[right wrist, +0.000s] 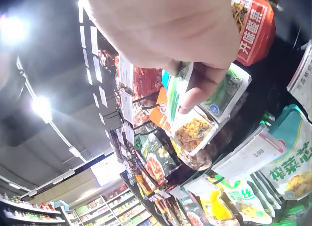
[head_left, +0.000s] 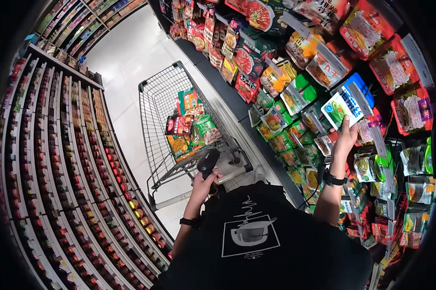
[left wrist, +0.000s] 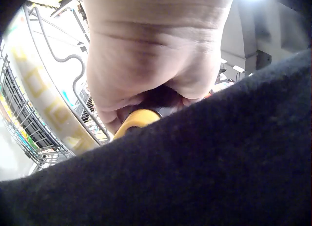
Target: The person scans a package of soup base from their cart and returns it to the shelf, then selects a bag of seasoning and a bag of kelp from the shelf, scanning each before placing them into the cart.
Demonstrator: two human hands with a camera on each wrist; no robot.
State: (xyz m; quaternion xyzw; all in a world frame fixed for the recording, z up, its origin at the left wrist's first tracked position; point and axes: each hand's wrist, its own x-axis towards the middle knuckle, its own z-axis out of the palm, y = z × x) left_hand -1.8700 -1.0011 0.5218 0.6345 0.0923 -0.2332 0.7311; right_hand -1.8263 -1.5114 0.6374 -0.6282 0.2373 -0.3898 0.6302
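My left hand grips the handle of a black handheld scanner just above the shopping cart's push bar. In the left wrist view a yellow part of the scanner shows beneath the palm, and a dark sleeve covers much of the picture. Over at the shelf on the right, my right hand holds a white, blue and green food packet by its lower edge, between thumb and fingers. Seen from the right wrist, the hand hides part of the packets in front of it.
A wire shopping cart stands ahead with several colourful food packets inside. Hanging packets and price tags crowd the right-hand display. Long shelves of jars line the left side, and a pale tiled aisle floor runs between.
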